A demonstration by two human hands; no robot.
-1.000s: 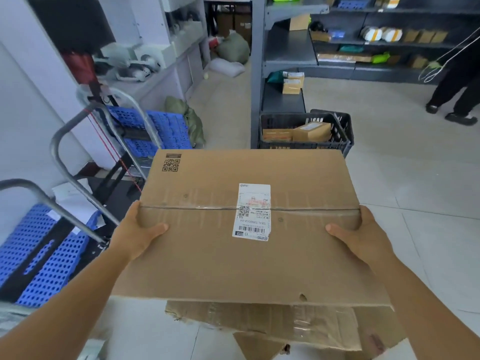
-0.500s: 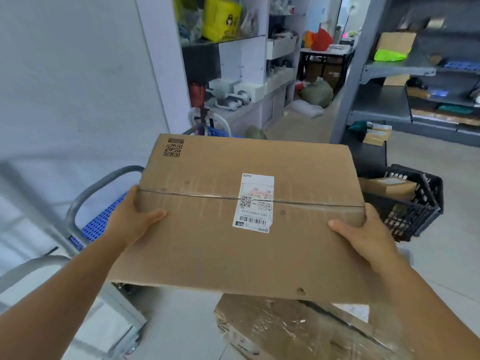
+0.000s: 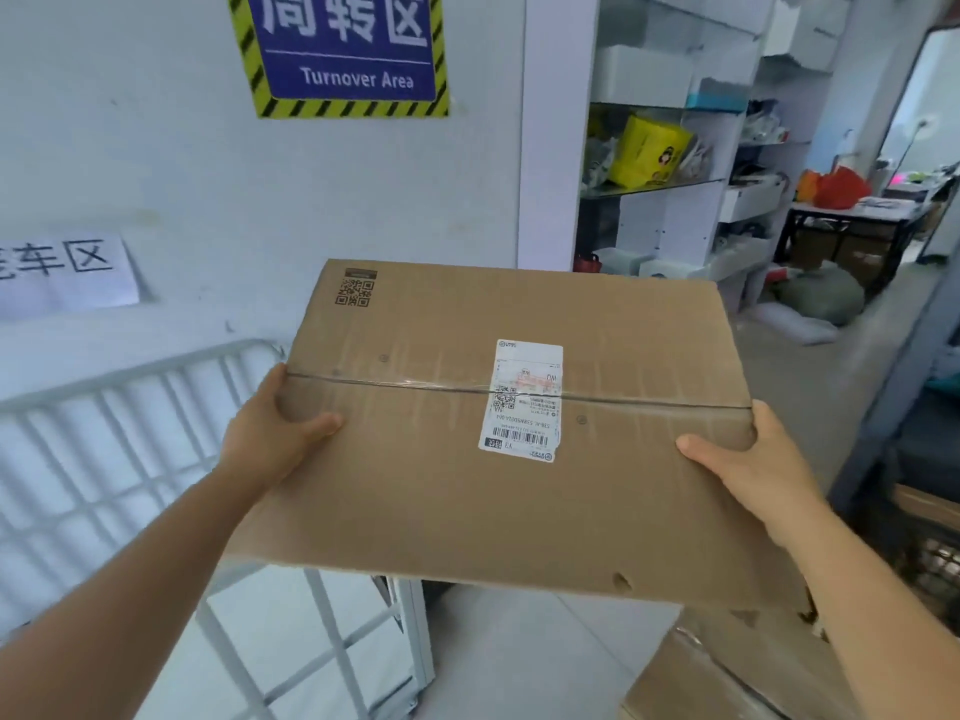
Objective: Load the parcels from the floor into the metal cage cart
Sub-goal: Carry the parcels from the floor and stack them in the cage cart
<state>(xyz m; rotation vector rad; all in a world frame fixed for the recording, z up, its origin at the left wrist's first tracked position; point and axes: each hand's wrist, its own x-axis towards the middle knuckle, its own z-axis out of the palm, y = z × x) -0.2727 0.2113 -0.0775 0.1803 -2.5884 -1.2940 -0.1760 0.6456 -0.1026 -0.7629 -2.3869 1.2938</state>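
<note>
- metal cage cart (image 3: pixel 130 459) w/ grey bars, below & beside left hand (image 3: pixel 270 439)
- cardboard parcel (image 3: pixel 519 433) held up betw. both hands, above the cart's edge
- left hand grips left edge, right hand (image 3: pixel 753 459) grips right edge, thumbs on top

Pale wall (image 3: pixel 182 189) with a "Turnover Area" sign (image 3: pixel 345 49); cluttered, perhaps white shelving (image 3: pixel 670 148) beside.

Cage cart rail (image 3: pixel 135 374) just left.
</note>
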